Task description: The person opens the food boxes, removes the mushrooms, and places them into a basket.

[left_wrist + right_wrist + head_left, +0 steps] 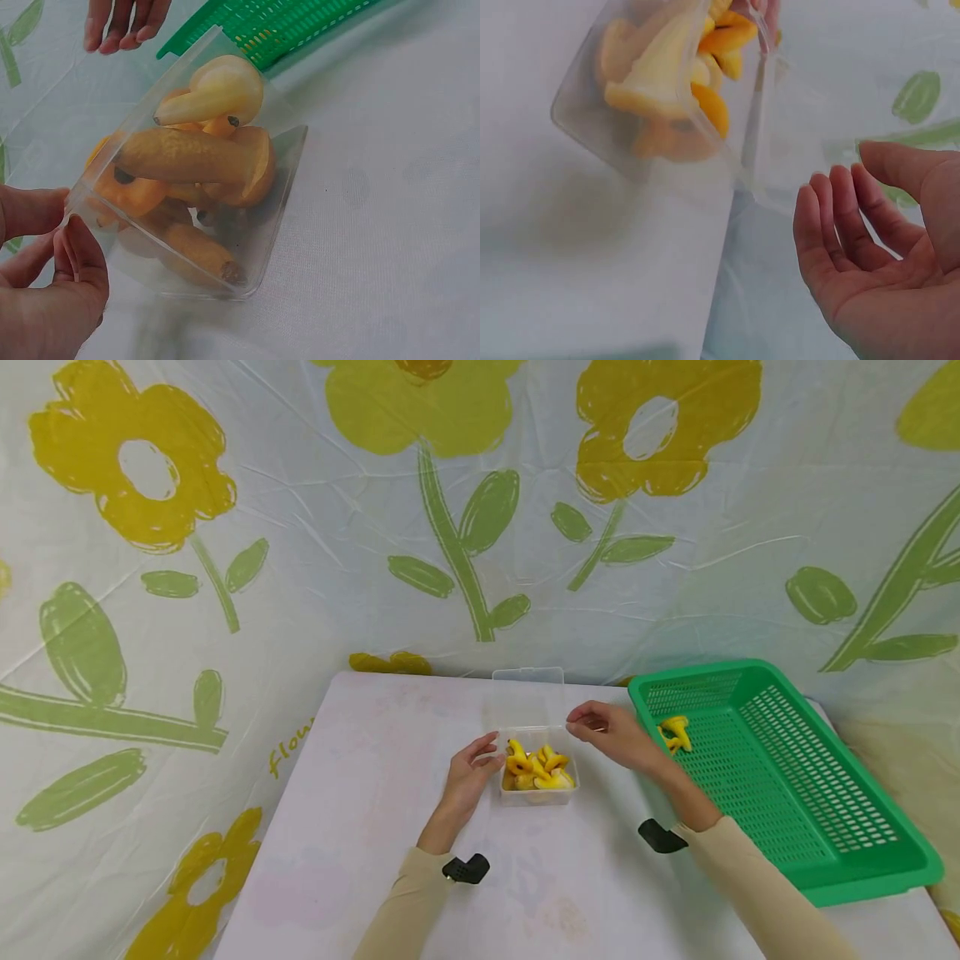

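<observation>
A clear plastic box [536,797] with a hinged lid [527,697] stands on the table, its lid raised at the back. Inside lie several yellow mushrooms [553,762], with trumpet-like caps and dark stem ends. At the box's left rear corner, my left hand [467,777] pinches the rim between thumb and fingertip, seen closely in the left wrist view. My right hand [611,735] hovers just right of the lid's hinge side. Its fingers [846,217] are loosely bent with nothing between them, close to the lid's edge.
A green plastic basket [780,777] with slotted walls stands on the right of the table. A few more yellow mushrooms [677,732] lie at its left end. Behind the white-covered table [360,810] hangs a flower-printed cloth [300,485].
</observation>
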Motion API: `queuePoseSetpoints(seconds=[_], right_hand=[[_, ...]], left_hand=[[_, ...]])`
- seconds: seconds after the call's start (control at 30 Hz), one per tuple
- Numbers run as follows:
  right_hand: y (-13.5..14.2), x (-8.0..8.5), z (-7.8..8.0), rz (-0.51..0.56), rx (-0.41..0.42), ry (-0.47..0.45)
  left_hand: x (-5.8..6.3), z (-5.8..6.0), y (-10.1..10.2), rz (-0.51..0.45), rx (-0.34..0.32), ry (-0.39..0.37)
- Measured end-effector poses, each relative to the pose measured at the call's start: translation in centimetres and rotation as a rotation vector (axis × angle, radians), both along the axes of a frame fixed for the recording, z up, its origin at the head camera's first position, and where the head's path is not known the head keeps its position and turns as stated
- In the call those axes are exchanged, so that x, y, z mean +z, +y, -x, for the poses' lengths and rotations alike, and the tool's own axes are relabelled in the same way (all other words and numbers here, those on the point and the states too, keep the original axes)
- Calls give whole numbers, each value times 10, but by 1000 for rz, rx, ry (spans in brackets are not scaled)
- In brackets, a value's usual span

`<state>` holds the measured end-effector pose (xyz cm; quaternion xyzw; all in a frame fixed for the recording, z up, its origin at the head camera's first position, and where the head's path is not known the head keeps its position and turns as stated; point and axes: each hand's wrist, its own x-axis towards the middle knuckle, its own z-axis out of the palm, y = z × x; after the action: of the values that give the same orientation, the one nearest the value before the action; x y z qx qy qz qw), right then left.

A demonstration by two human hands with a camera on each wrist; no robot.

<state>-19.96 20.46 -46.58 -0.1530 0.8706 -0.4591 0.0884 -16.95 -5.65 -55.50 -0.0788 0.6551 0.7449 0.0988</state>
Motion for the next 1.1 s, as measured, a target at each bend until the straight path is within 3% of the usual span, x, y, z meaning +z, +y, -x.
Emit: queuePoseSetpoints(seconds=[0.07,0.13,0.23,0.3,0.77,1.1], right_hand=[[-7,-2,0,-6,7,-11],[-15,-5,0,-4,24,-23],[-25,-10,-1,4,62,-32],[-31,-14,-1,19,89,-26],[-62,-39,-6,1,224,25],[-57,-33,-7,-33,201,68]], left_hand=[[11,-3,-1,-5,-6,-1],[11,-4,-1,-11,-1,4],[5,-3,-1,-19,11,21],[-5,0,0,-15,20,22],[-9,1,-1,-31,6,17],[-9,1,-2,-12,16,8]])
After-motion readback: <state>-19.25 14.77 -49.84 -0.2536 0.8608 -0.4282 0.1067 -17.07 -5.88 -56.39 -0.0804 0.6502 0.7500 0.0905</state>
